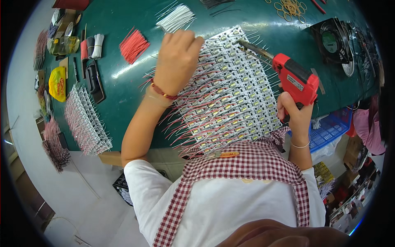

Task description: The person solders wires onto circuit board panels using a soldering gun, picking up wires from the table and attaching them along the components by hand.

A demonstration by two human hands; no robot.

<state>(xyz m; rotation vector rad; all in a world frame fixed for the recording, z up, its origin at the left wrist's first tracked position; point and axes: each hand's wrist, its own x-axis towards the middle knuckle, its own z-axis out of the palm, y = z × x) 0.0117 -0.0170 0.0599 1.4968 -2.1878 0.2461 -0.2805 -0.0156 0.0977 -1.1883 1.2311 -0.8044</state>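
Note:
In my right hand is a red and black soldering gun, gripped by its handle. Its metal tip points left and rests at or just over the far right part of a white panel of small circuit boards. Rows of red, white and dark wires stick out from the panel. Above its far left edge, my left hand is closed with the fingers bent together; whatever they pinch is hidden. Bundles of white wires and red wires lie beyond and left of that hand.
A black fan stands at the right on the green table. Rubber bands lie at the far side. Wired board panels, a yellow packet and a black tool sit left. A blue crate is below right.

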